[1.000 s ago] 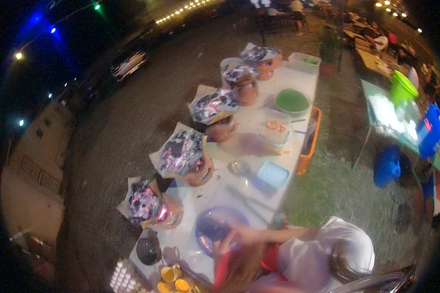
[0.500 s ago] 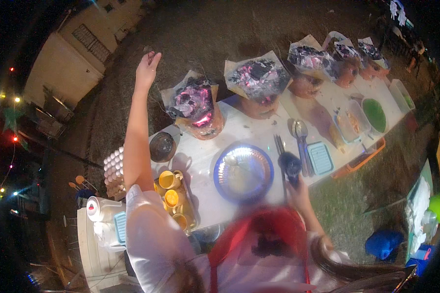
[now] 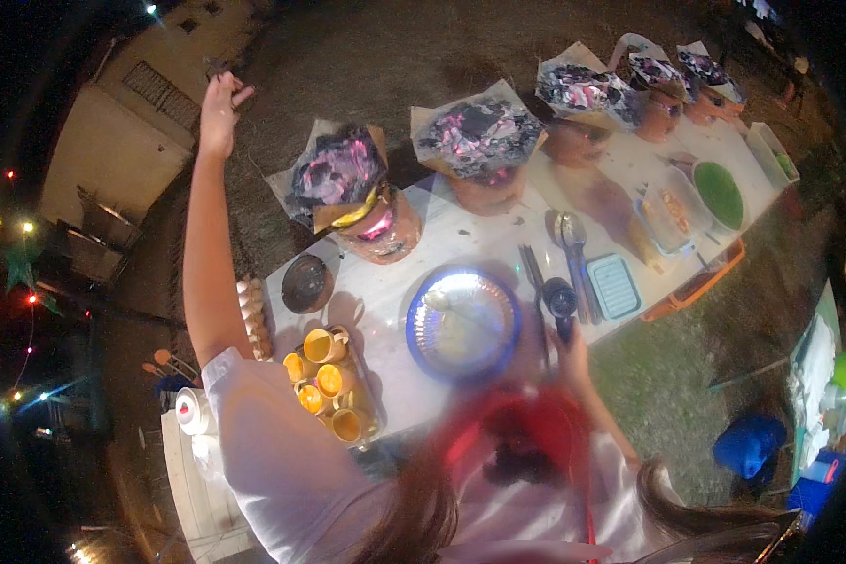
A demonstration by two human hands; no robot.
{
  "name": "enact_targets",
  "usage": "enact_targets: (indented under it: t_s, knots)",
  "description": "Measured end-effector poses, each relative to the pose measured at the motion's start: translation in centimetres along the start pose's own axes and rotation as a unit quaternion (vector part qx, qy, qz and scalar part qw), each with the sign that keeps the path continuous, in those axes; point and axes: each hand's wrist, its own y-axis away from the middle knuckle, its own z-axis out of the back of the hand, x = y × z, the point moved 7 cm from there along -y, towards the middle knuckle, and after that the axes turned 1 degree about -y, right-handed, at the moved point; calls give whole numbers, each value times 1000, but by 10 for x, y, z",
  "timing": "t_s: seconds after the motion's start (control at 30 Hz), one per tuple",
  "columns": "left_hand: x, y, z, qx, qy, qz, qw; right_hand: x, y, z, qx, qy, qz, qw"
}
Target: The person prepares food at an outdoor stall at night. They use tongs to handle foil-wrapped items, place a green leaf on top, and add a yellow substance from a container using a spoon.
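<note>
Gripping a black tool (image 3: 560,299) by its handle, your right hand (image 3: 571,352) was closed, at the near edge of the white table (image 3: 395,296); whether the tool's round head touched the tabletop, you could not tell. It showed between a dark utensil (image 3: 530,266) on its left and the spoons (image 3: 574,242) on its right, with the pale blue box (image 3: 615,286) just beyond those. Your left hand (image 3: 222,108) was stretched far out past the table's left end, fingers partly curled and thumb apart; something dark showed by the fingertips, but you could not tell whether they held it. The blue-rimmed bowl (image 3: 462,329) sat on the table in front of you, left of the tool. Left of that bowl stood yellow cups (image 3: 324,346) on a tray, with a dark bowl (image 3: 306,284) behind them and eggs (image 3: 254,318) at the table's left end. Along the far side ran five clay stoves (image 3: 395,230) topped with coals (image 3: 336,169), the leftmost glowing in its mouth.
</note>
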Motion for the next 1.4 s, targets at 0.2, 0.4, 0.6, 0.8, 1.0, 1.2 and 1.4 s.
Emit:
enact_targets:
  t_s: [0.2,0.4,0.6,0.8,1.0,1.2,1.4]
  knots:
    - [-58,-30,45,-1,50,-54,997,12,-18,-15,7,-18,66,998]
    - [-65,-39,57,-6,39,-52,998,37,-24,-29,53,-78,71,993]
    - [-33,-24,32,33,34,-56,997,48,-19,-37,89,-118,27,989]
    - [8,-5,8,66,26,-37,997,31,-16,-41,104,-142,6,984]
    - [43,15,-18,53,46,-68,995,28,-13,-41,90,-123,17,988]
    - [51,15,-20,57,46,-68,995,29,-9,-34,81,-123,-3,989]
    - [45,4,64,-61,47,-76,994,18,0,-20,75,-202,-33,976]
